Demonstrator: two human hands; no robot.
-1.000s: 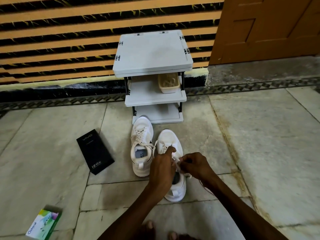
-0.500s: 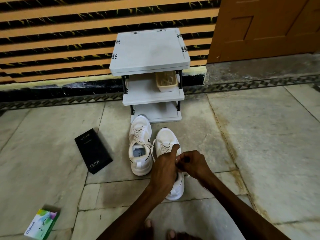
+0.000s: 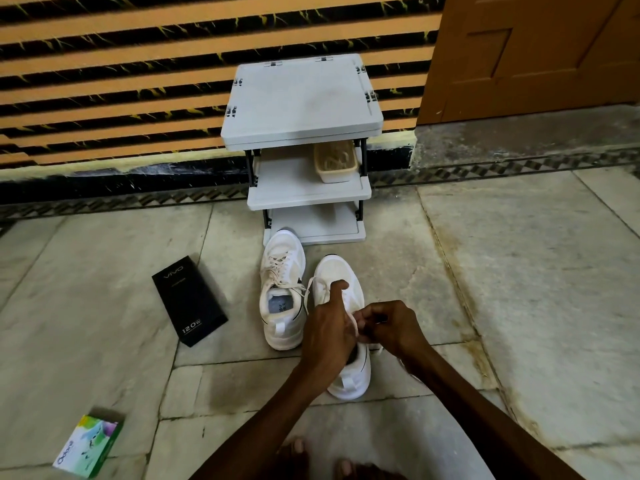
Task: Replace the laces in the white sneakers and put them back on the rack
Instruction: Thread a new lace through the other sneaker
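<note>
Two white sneakers stand side by side on the stone floor before a grey three-shelf rack (image 3: 301,98). The left sneaker (image 3: 282,292) is laced, its lace ends trailing to the right. Both my hands work over the right sneaker (image 3: 341,282). My left hand (image 3: 327,327) covers the shoe's opening, forefinger raised, with the white lace (image 3: 353,322) running against its fingers. My right hand (image 3: 388,327) pinches that lace just right of the left hand. The middle of the right sneaker is hidden under my hands.
A beige basket (image 3: 335,162) sits on the rack's middle shelf. A black phone box (image 3: 188,301) lies left of the sneakers, and a small green and white box (image 3: 88,446) lies at the near left. A wooden door (image 3: 533,53) is at the back right.
My hands stay over the right sneaker working the lace. My left forefinger has lifted and my right hand has drawn closer to the left one.
</note>
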